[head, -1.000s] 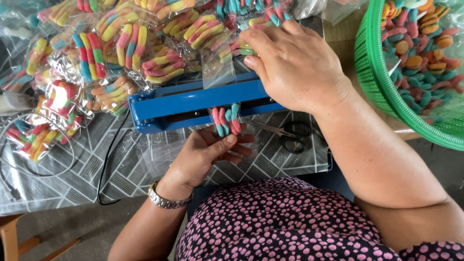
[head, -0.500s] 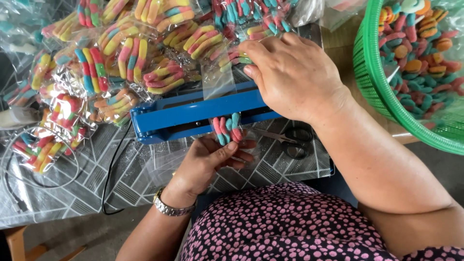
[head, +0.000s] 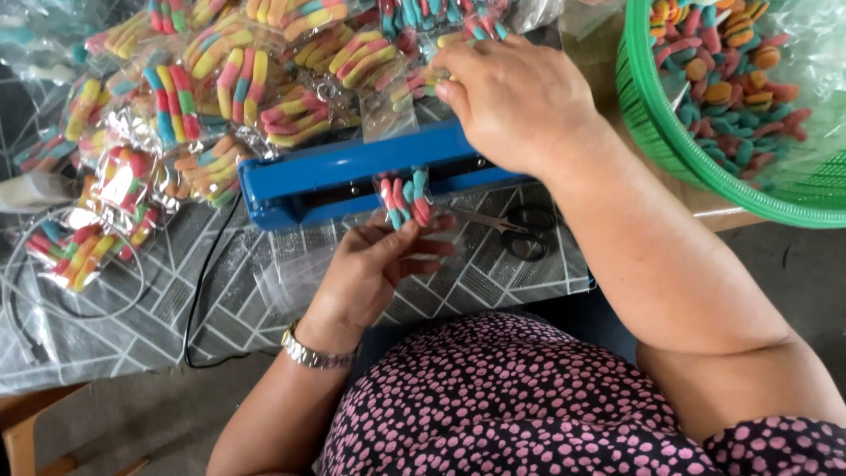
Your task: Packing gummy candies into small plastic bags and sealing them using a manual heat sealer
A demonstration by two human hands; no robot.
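A blue heat sealer (head: 352, 172) lies across the patterned table cover. My right hand (head: 520, 101) presses flat on its right end, palm down. Below the bar, my left hand (head: 379, 264) holds a small clear bag of striped pink, teal and orange candies (head: 405, 196), whose open end is caught under the sealer's bar. A metal watch (head: 313, 353) sits on my left wrist.
Many sealed clear bags of striped candies (head: 238, 79) are heaped behind and left of the sealer. A green plastic basket (head: 679, 132) with loose candies stands at the right. Black-handled scissors (head: 520, 231) lie under my right forearm. A black cord (head: 198, 291) runs off the sealer.
Both hands and the bag stay in place on the sealer; my left fingers shift slightly under the bag. The view has drifted a little.
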